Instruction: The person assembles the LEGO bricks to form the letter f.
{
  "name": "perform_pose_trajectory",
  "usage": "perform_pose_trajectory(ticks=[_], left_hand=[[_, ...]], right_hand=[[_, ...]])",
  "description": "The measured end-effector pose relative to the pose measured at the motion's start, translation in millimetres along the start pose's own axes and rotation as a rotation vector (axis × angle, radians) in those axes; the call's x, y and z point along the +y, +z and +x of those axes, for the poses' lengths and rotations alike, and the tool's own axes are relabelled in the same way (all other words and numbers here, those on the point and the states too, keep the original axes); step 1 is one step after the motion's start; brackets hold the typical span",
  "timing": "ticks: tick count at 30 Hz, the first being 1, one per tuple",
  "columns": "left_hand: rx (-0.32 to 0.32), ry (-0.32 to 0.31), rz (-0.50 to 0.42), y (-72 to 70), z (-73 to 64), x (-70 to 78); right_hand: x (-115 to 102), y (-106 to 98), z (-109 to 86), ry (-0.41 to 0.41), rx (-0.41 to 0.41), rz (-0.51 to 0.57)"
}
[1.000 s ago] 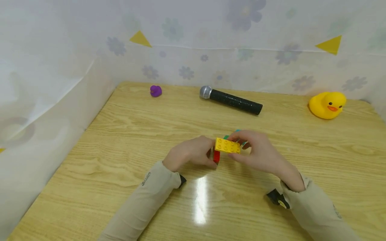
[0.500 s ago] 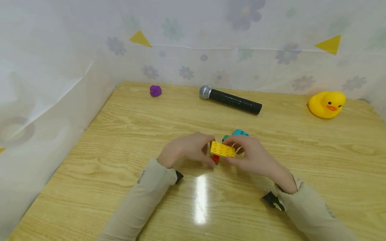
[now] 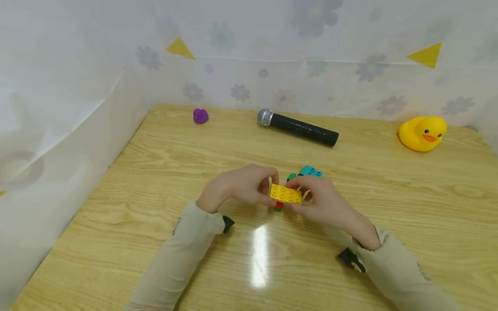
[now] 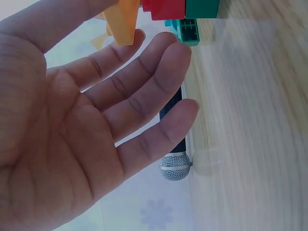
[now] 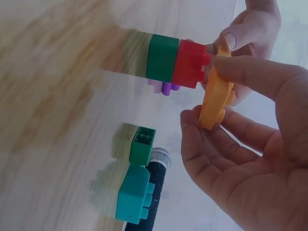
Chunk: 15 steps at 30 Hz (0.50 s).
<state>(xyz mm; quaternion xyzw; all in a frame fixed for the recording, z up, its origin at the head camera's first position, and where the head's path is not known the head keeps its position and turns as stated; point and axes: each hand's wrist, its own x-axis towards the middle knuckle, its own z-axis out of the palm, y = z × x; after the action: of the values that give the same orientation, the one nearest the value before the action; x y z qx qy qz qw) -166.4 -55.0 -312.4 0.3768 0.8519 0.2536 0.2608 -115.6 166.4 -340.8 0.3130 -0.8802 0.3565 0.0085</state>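
A yellow toy brick [image 3: 285, 193] is held level, studs up, over a red brick [image 5: 190, 63] that stands on a green brick [image 5: 162, 57]. My right hand [image 3: 327, 203] pinches its right part between thumb and fingers. At the other end, the thumb and index finger of my left hand [image 3: 249, 185] grip the brick, while the remaining fingers stay extended in the left wrist view. The yellow underside is close over the red studs in the right wrist view. From the head view, the yellow brick hides most of the stack.
Just behind the hands lie a teal brick [image 3: 310, 171] and a second green brick [image 3: 292, 177]. Farther back on the wooden table [image 3: 175, 164] are a microphone [image 3: 299, 128], a small purple duck [image 3: 200, 116] and a yellow rubber duck [image 3: 422, 134]. Patterned sheeting stands behind.
The yellow brick has moved left and slightly nearer, over the red brick. My left hand has shifted from the red brick's side to the yellow brick's left end. The teal brick shows more.
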Motion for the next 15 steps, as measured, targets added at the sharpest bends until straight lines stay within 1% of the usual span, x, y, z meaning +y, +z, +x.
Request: perform_pose_trajectory(ticks=[11, 15], left_hand=[[-0.004, -0.001, 0.011, 2.1, 2.9, -1.0], [0.000, -0.018, 0.000, 2.1, 3.8, -0.7]], right_hand=[[1.8, 2.5, -0.8, -0.019, -0.003, -0.014], [2.4, 2.4, -0.5, -0.025, 0.001, -0.018]])
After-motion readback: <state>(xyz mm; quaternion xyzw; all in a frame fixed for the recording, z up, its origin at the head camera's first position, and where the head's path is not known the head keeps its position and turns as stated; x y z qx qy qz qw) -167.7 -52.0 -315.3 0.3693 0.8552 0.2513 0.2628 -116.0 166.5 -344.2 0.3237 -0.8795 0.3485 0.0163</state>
